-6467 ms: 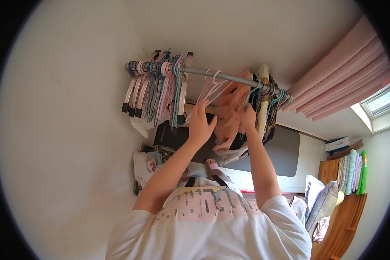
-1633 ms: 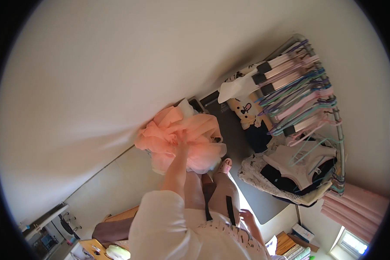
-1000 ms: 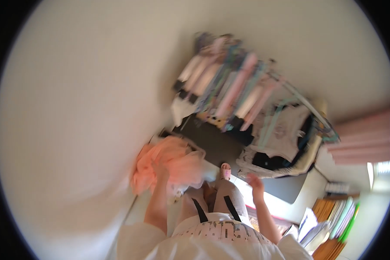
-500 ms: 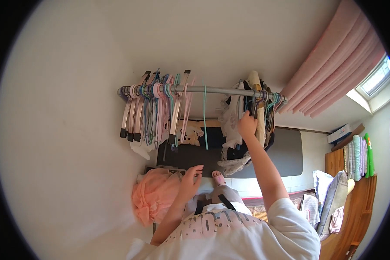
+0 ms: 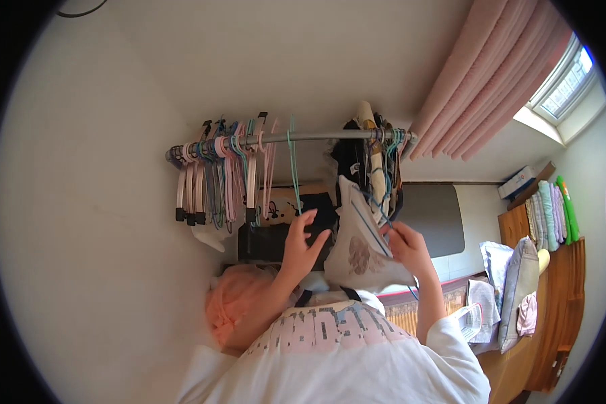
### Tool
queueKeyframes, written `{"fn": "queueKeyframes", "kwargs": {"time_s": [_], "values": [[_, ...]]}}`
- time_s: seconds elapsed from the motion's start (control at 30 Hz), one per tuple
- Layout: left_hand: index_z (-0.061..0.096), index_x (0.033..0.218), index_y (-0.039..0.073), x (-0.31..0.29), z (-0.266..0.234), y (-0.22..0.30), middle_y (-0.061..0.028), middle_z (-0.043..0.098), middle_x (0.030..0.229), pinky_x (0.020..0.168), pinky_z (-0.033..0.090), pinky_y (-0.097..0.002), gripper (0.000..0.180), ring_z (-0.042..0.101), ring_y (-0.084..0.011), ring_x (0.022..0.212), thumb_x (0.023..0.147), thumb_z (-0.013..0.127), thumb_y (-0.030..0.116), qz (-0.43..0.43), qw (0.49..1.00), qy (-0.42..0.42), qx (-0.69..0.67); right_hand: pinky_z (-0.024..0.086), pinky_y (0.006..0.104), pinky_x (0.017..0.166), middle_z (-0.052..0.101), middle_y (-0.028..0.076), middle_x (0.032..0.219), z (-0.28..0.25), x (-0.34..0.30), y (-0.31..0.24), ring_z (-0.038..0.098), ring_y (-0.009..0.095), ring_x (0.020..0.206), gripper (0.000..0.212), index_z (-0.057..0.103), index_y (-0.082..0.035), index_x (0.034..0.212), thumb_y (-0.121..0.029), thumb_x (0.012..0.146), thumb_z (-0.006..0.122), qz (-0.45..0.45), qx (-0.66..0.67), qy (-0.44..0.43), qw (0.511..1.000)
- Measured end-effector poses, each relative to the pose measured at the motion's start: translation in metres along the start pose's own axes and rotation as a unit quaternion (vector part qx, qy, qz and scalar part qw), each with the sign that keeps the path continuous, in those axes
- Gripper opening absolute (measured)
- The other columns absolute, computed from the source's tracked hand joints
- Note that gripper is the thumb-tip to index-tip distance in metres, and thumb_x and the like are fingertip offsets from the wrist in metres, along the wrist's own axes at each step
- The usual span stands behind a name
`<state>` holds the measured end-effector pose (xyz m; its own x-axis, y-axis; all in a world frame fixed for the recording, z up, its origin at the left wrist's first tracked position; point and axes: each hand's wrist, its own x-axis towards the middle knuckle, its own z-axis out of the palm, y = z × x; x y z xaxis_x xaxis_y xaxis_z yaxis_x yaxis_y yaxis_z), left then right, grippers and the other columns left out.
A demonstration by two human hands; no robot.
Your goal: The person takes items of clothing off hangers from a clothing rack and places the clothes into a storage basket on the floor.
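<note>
My right hand (image 5: 409,248) is closed on a blue clothes hanger (image 5: 386,218), held off the rail in front of me. From this hanger hangs a white garment (image 5: 350,232) with a dark print low on its front. My left hand (image 5: 301,249) is raised to the left of the garment, fingers apart, with nothing in it. A metal clothes rail (image 5: 316,136) runs above both hands. On its right end hang several clothes, among them a black garment (image 5: 348,159). A lone pair of teal hangers (image 5: 293,172) hangs near the middle.
Several bare hangers (image 5: 225,178) crowd the rail's left end. Peach fabric (image 5: 239,299) lies low at my left. A dark mat (image 5: 432,219) is under the rail. To the right are a pink curtain (image 5: 468,74), pillows (image 5: 518,293) and folded bedding (image 5: 552,212).
My right hand has come down and toward me from the rail, bringing the white garment on its blue hanger. My left hand has risen and opened beside it. The view has shifted slightly.
</note>
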<state>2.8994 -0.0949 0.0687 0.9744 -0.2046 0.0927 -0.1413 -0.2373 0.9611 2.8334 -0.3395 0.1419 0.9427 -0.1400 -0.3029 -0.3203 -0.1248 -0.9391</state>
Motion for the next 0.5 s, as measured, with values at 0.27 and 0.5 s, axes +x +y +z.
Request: {"fn": "queueKeyframes", "kwargs": {"time_s": [0.27, 0.5], "values": [[0.054, 0.117, 0.003, 0.050, 0.045, 0.001, -0.0130, 0.057, 0.112, 0.082, 0.049, -0.0324, 0.035, 0.060, -0.0260, 0.099, 0.083, 0.061, -0.002, 0.105, 0.993, -0.045, -0.013, 0.023, 0.0210, 0.047, 0.035, -0.006, 0.058, -0.010, -0.089, -0.017, 0.030, 0.004, 0.051, 0.019, 0.064, -0.001, 0.101, -0.010, 0.098, 0.047, -0.069, -0.124, 0.001, 0.990], [0.059, 0.092, 0.001, 0.063, 0.035, 0.004, -0.0126, 0.059, 0.085, 0.062, 0.044, -0.0314, 0.010, 0.057, -0.0229, 0.068, 0.082, 0.055, -0.001, 0.225, 0.966, -0.048, 0.118, 0.021, 0.0213, 0.044, 0.036, -0.007, 0.059, -0.036, -0.124, -0.020, 0.028, 0.002, 0.050, 0.014, 0.065, 0.000, 0.098, -0.006, 0.094, 0.053, -0.068, -0.063, -0.011, 0.996]]}}
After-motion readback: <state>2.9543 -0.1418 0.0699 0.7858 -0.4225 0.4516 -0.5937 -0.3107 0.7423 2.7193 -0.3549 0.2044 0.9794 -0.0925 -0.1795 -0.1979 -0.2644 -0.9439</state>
